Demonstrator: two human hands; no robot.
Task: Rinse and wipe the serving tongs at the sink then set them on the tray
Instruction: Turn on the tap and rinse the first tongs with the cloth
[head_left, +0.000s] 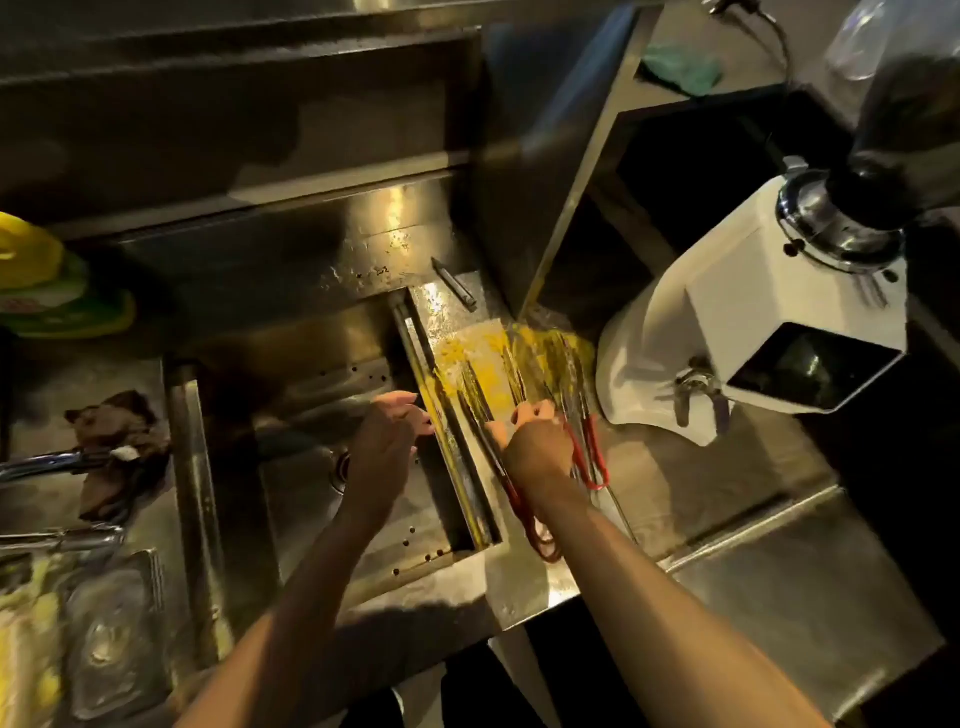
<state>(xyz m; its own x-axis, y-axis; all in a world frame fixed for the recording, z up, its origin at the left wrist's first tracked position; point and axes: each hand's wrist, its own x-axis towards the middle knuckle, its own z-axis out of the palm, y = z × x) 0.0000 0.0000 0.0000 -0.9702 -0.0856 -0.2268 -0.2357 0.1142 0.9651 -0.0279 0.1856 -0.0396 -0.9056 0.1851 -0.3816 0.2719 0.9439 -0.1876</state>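
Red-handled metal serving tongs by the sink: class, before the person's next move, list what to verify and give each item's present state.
1. Right hand on the red-handled metal serving tongs: ok, it rests on them, though a firm grip cannot be told.
2. Left hand free: ok, open and empty above the steel sink basin.
3. Several tongs lie together on the yellow cloth; only one taken: cannot tell.
4. Water running from the chrome tap: cannot tell.
5. Basin free of dishes: ok.
6. Brown wiping rag at hand: ok, left of the basin.
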